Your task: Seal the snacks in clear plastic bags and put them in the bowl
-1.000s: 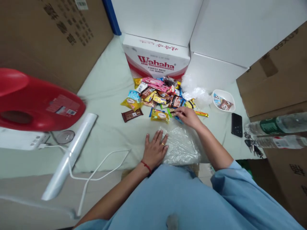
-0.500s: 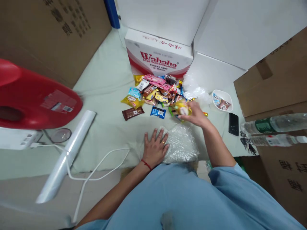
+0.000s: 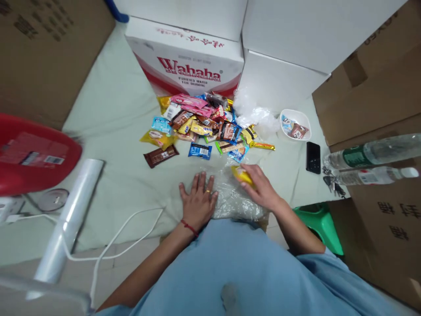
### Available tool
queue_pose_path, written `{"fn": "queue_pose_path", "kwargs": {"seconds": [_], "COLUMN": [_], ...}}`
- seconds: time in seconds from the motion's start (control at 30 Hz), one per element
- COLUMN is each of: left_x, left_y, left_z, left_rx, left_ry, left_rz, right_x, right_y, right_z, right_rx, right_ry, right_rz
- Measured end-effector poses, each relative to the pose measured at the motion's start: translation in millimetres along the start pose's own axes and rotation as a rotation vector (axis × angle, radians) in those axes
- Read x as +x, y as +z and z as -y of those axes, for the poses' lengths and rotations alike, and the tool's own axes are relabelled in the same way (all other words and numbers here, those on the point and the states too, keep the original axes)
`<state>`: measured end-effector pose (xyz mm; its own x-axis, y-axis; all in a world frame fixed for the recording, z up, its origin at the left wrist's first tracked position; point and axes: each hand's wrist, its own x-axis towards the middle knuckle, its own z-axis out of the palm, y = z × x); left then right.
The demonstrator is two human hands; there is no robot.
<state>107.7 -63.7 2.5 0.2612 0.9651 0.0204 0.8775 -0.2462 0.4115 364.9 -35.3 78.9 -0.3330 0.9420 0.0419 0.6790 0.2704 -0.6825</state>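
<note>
Head view: most of the middle is filled by the desk (image 3: 131, 188), which is covered with a pale green cloth. The upper left corner is filled by a big brown box (image 3: 49, 57). A white and red box (image 3: 187, 61) is seen at the upper middle. At the left edge, a red jug (image 3: 36, 153) is cut off by the frame. Below it, a shiny roll (image 3: 82, 184) is seen lying at a slant. A heap of snacks (image 3: 200, 118) is piled up in front of the white and red box. Under the heap, near the middle, a clear plastic sheet (image 3: 230, 199) is spread out. To its left, the left hand (image 3: 199, 202) is laid flat, palm down, with its fingers spread wide. To its right, the right hand (image 3: 263, 188) is held with its fingers bent. A white tub (image 3: 304, 116) with two little packs is seen at the right. A brown bar (image 3: 161, 156) is seen below the heap. A small yellow pack (image 3: 242, 175) is held in the right hand's fingers, partly hidden, over the sheet; whether the sheet is touched by it cannot be told.
</note>
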Motion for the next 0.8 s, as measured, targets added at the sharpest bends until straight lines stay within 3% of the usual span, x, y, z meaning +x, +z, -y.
{"fn": "queue_pose_path", "kwargs": {"seconds": [0.1,0.23,0.37,0.43,0.5,0.6,0.7,0.8], "left_x": [0.5,-0.8,-9.3,-14.2,-16.4,-12.8,-6.0,-0.9], "left_y": [-1.8,-4.9,-10.7,-16.9,-25.2,-37.6,-44.4,-44.8], "left_z": [-2.1,-0.7,14.6,27.5,41.6,60.1,71.6,74.6], "left_rx": [0.017,0.028,-0.010,-0.026,-0.043,-0.089,-0.129,-0.152], "left_ry": [-0.023,-0.052,-0.023,0.087,0.258,0.435,0.476,0.470], "left_rz": [0.009,0.021,-0.042,-0.067,0.002,0.226,0.355,0.345], "right_x": [8.7,14.1,-3.5,-23.3,-47.2,-78.9,-92.2,-84.2], "right_y": [29.7,47.7,23.2,4.7,-8.2,-9.8,0.4,2.9], "right_z": [-2.9,-18.7,-26.6,-28.2,-30.4,-36.2,-42.8,-45.6], "right_rx": [-0.253,-0.307,-0.156,-0.051,-0.009,-0.074,-0.083,0.086], "right_ry": [-0.135,-0.254,-0.290,-0.302,-0.318,-0.303,-0.252,-0.232], "right_rz": [0.090,0.211,0.144,0.167,0.282,0.438,0.361,0.264]}}
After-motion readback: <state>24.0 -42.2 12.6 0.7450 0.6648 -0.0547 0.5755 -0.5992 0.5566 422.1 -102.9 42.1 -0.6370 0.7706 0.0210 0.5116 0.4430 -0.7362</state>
